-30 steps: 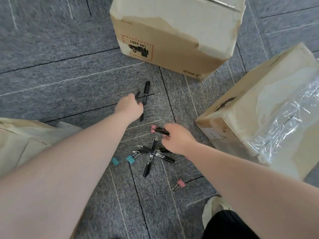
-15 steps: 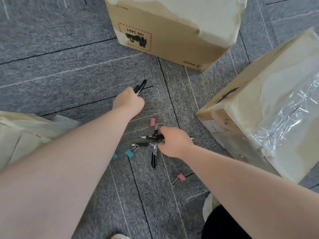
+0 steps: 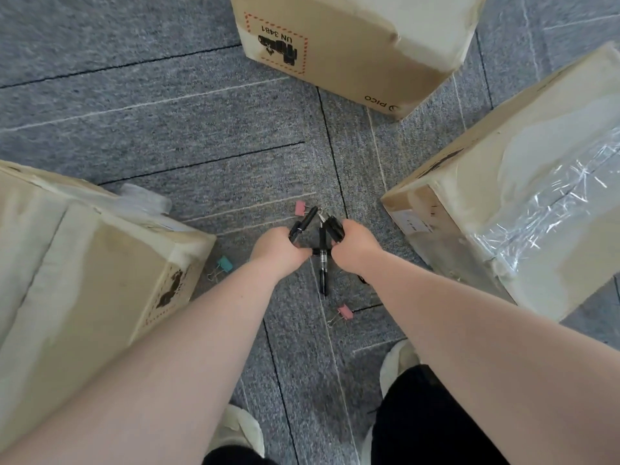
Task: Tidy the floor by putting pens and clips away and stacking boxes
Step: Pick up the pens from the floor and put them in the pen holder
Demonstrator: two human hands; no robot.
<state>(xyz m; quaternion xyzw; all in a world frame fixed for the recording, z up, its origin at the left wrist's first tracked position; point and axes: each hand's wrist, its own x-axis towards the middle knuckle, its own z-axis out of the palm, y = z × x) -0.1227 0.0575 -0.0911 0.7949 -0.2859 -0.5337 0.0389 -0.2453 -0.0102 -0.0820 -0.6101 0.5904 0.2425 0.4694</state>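
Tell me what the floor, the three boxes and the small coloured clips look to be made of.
Floor: grey carpet tiles, going by the fuzzy weave and dark seams. Boxes: brown cardboard, matte, worn; the right one carries glossy, crinkled clear tape. Clips: probably painted metal bodies, teal or pink, with thin shiny wire handles.

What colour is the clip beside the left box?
Teal, with wire handles: the clip, head view.
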